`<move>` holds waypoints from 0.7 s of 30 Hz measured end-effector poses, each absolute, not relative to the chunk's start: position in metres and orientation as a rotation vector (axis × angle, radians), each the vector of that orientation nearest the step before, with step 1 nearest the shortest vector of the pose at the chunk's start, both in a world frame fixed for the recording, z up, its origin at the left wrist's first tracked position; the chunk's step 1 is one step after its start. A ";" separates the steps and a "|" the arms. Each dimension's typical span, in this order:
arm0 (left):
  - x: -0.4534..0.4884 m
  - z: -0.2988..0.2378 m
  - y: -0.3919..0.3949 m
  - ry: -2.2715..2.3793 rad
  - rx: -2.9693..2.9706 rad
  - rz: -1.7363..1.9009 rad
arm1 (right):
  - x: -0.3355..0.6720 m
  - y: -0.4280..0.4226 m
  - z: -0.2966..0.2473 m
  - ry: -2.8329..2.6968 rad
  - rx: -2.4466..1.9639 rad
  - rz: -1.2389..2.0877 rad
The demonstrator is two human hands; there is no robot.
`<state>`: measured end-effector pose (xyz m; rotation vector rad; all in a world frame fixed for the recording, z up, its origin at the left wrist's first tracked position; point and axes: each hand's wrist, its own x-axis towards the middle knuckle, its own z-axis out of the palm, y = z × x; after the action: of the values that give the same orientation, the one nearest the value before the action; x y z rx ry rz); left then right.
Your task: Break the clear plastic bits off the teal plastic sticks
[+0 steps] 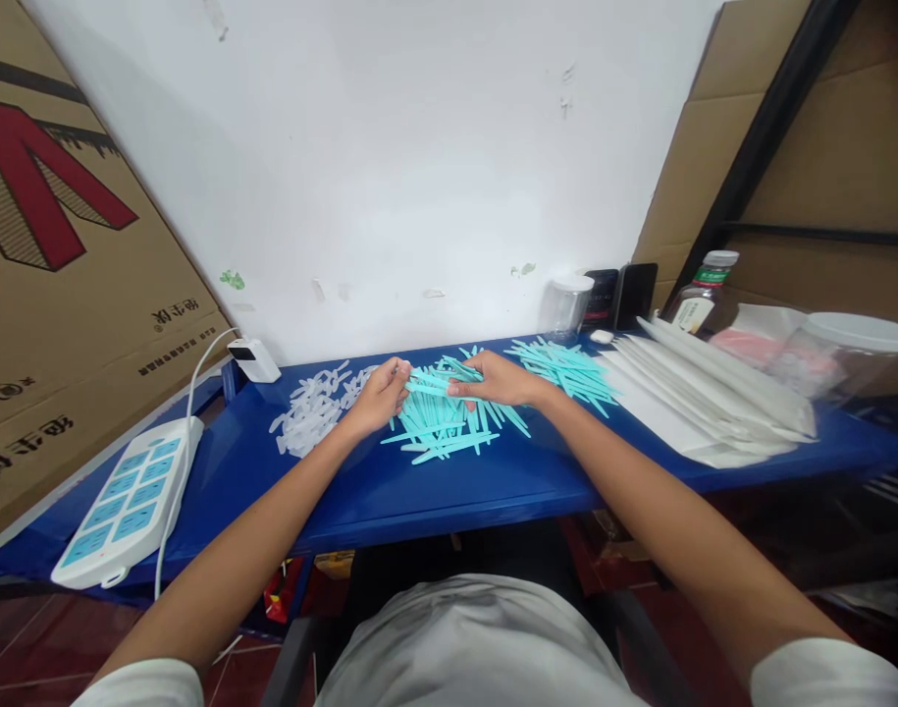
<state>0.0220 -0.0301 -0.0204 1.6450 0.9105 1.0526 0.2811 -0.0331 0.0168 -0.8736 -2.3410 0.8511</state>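
Over the middle of the blue table, both my hands work above a pile of slim teal plastic sticks point(438, 432), flat with narrow ends. My left hand point(379, 398) is closed, thumb and fingertips pinching the left end of a teal stick point(428, 381). My right hand point(497, 378) is closed around a few teal sticks, some showing between thumb and fingers. Left of my left hand lies a heap of small translucent whitish pieces point(307, 417), whose kind I cannot make out. Another pile of teal sticks point(566, 371) lies beyond my right hand.
A white power strip point(129, 501) and a white charger point(255, 360) with cable sit at left. To the right are white padded envelopes point(713, 393), a clear jar point(566, 306), phones point(636, 297), a bottle point(699, 299) and a lidded tub point(861, 334). A large cardboard box point(87, 295) stands left.
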 end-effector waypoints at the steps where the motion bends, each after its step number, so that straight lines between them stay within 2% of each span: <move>1: 0.022 -0.020 -0.030 0.909 1.643 1.048 | 0.281 -0.034 0.017 -2.352 -0.870 0.863; 5: 0.022 -0.020 -0.029 0.957 1.723 1.075 | 0.286 -0.032 0.020 -2.375 -0.904 0.816; 9: 0.012 -0.014 -0.027 1.169 1.986 1.215 | 0.317 -0.016 0.027 -2.276 -1.105 0.569; 13: -0.004 0.003 -0.030 1.476 2.415 1.173 | 0.368 0.004 0.027 -2.090 -1.767 0.225; 17: -0.022 0.015 -0.029 1.788 2.632 0.924 | 0.402 0.011 0.017 -1.992 -2.239 0.059; 21: -0.048 0.013 -0.018 1.983 2.609 0.431 | 0.396 0.011 0.013 -1.864 -2.264 -0.056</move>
<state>-0.0483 -0.0182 0.0130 2.6090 1.9828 0.4308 0.3963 0.0111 0.0130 -2.2645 -1.8640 -0.0557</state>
